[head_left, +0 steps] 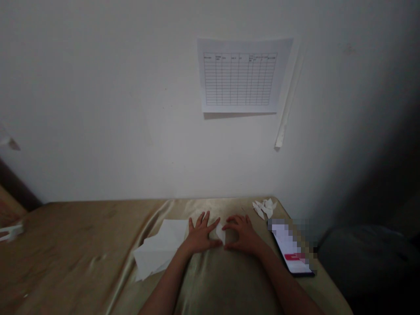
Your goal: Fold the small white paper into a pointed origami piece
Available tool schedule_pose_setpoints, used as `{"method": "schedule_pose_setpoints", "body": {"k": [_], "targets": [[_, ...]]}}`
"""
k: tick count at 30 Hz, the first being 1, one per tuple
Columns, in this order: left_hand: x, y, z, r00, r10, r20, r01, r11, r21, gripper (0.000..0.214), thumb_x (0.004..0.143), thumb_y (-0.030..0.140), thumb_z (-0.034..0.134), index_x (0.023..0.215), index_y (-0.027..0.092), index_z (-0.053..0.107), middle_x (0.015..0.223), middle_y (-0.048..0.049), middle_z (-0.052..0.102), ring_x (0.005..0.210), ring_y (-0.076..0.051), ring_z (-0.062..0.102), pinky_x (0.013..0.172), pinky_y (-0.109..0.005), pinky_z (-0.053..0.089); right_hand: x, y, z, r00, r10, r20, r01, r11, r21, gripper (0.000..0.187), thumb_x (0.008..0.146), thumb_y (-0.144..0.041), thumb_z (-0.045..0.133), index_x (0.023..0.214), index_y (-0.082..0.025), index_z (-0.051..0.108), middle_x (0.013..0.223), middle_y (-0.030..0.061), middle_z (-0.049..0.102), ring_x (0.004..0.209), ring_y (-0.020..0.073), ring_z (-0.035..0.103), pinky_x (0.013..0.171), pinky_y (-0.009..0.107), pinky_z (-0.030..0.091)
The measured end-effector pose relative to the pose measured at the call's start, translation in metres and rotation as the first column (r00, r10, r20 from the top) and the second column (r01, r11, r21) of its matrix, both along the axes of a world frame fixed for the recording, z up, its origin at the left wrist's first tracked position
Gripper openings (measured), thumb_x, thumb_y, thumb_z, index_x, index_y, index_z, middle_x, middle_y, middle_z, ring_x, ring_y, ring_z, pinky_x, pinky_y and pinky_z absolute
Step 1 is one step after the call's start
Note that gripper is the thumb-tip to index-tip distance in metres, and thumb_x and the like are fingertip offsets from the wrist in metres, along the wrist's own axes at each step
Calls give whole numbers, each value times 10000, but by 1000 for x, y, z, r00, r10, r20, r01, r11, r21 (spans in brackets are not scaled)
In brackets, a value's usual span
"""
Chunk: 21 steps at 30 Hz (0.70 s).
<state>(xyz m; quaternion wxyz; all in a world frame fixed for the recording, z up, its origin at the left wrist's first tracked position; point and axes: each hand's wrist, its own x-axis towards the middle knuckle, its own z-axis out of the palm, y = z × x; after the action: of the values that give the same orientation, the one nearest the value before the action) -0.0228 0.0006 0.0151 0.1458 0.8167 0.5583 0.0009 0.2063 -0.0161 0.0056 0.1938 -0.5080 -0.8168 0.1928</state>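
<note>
A small white piece of folded paper [221, 234] lies on the satin cloth between my two hands. My left hand [201, 236] is at its left side with the fingers spread, thumb and index finger reaching the paper's edge. From the right, my right hand [243, 235] bends over it with fingers apart and curved, thumb and index fingertip at the paper's other edge. Neither hand is closed around the paper. Left of my left forearm, several white paper sheets [160, 249] overlap in a loose stack.
Torn or folded paper scraps [265, 208] lie at the back right corner. A phone with a lit screen [292, 249] rests near the right edge of the cloth-covered table [226, 284]. A printed chart [241, 78] hangs on the wall behind. Something dark stands at the right.
</note>
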Motion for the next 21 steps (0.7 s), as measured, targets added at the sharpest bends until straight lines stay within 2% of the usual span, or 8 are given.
{"method": "schedule_pose_setpoints", "body": {"k": [5, 7, 9, 11, 14, 21], "targets": [[4, -4, 1, 994, 96, 60, -100, 993, 58, 888, 784, 628, 610, 1554, 396, 233, 1686, -82, 113, 1550, -348, 73, 1182, -687, 30, -1, -1, 2, 1000, -1, -5, 1, 1000, 0, 576, 690, -545, 796, 1222, -374, 657, 1380, 41, 548, 1360, 290, 403, 1200, 590, 13], [5, -4, 0, 986, 142, 87, -149, 986, 81, 841, 782, 579, 629, 1526, 327, 331, 1677, -104, 155, 1544, -337, 128, 1195, -668, 54, -2, 0, 1, 1000, 4, -16, -4, 1000, 12, 509, 745, -509, 764, 1221, -359, 662, 1360, 41, 567, 1339, 274, 426, 1205, 565, 44], [6, -5, -1, 979, 168, 119, -180, 979, 99, 707, 786, 531, 640, 1428, 290, 465, 1662, -111, 205, 1532, -326, 176, 1194, -670, 78, -2, 2, -1, 999, 3, -36, -2, 1000, 28, 441, 797, -455, 730, 1219, -346, 667, 1336, 40, 589, 1317, 257, 447, 1206, 534, 91], [8, -6, -2, 975, 166, 144, -183, 977, 109, 545, 799, 480, 644, 1304, 294, 558, 1651, -93, 235, 1522, -320, 204, 1181, -690, 94, -1, 3, -3, 998, -7, -56, 10, 999, 47, 376, 834, -376, 698, 1207, -330, 675, 1311, 36, 612, 1302, 244, 459, 1198, 507, 139], [10, -7, -2, 977, 145, 157, -164, 979, 119, 411, 823, 413, 640, 1223, 323, 602, 1647, -60, 244, 1513, -318, 222, 1160, -716, 112, -1, 6, -6, 998, -15, -60, 20, 997, 74, 307, 855, -248, 641, 1149, -313, 700, 1259, 24, 649, 1277, 227, 479, 1176, 478, 193], [14, -8, -5, 982, 138, 127, -157, 975, 157, 407, 876, 386, 598, 1278, 439, 626, 1638, -24, 276, 1489, -343, 260, 1152, -728, 103, -3, 11, -9, 992, -56, -113, 71, 989, 132, 147, 834, -213, 637, 933, -252, 739, 1111, 35, 692, 1166, 227, 535, 1085, 403, 331]]}}
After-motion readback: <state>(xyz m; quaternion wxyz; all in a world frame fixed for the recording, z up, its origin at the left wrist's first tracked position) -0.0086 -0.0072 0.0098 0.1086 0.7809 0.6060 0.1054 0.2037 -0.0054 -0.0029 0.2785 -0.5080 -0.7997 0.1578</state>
